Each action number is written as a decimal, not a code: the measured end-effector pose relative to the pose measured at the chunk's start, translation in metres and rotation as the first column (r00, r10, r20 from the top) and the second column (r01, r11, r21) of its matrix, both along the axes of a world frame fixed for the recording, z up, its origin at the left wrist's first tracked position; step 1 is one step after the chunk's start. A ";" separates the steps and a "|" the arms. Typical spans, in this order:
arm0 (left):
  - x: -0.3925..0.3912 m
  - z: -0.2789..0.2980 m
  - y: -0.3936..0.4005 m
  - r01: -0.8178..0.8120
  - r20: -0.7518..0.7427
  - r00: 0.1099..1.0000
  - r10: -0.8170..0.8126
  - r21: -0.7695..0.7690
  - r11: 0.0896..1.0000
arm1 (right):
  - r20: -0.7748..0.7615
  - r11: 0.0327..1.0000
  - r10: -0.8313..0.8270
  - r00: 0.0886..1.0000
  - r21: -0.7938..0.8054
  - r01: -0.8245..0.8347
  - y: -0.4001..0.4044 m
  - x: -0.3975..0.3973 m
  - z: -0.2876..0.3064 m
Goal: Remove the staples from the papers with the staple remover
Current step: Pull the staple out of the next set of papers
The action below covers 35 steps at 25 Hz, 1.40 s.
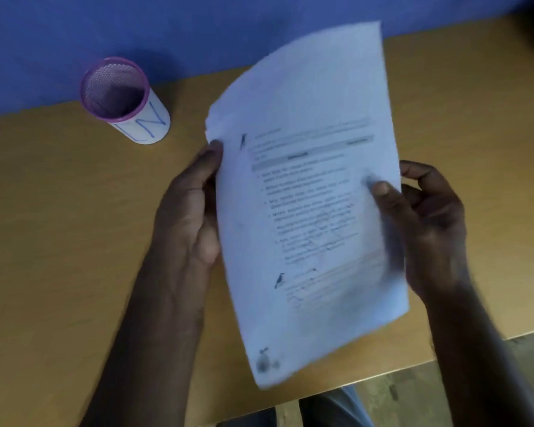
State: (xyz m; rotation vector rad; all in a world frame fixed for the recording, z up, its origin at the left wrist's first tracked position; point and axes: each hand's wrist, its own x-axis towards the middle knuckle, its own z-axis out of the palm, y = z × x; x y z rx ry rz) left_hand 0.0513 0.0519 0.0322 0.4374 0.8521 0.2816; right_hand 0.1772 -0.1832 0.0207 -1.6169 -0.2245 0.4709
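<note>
A stack of white printed papers [305, 186] is held up above the wooden desk, tilted and blurred by motion. My left hand [188, 211] grips its left edge, thumb on the front near the upper left corner. My right hand [423, 223] grips the right edge, thumb pressed on the front of the page. Dark marks show along the left margin of the page; I cannot tell whether they are staples. No staple remover is in view.
A purple mesh pen cup [124, 100] with a white label stands at the back left of the desk [59, 226], against the blue wall [136, 26]. The desk's front edge runs along the bottom right, with the floor below it.
</note>
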 end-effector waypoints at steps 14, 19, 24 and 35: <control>-0.015 -0.073 -0.020 0.146 -0.420 0.900 0.113 0.537 0.831 | 0.611 0.697 0.320 0.724 -0.669 0.257 0.073 0.057 -0.059; -0.015 -0.074 -0.021 0.094 -0.392 0.913 0.109 0.463 0.881 | 0.507 0.600 0.340 0.792 -0.765 0.232 0.086 0.073 -0.074; -0.009 -0.070 -0.030 0.071 -0.359 0.931 0.072 0.371 0.926 | 0.621 0.859 0.231 0.749 -0.491 0.142 0.079 0.060 -0.062; -0.012 -0.069 -0.023 0.102 -0.332 0.943 0.000 0.287 0.953 | 0.387 0.890 0.243 0.890 -0.453 -0.046 0.106 -0.076 -0.060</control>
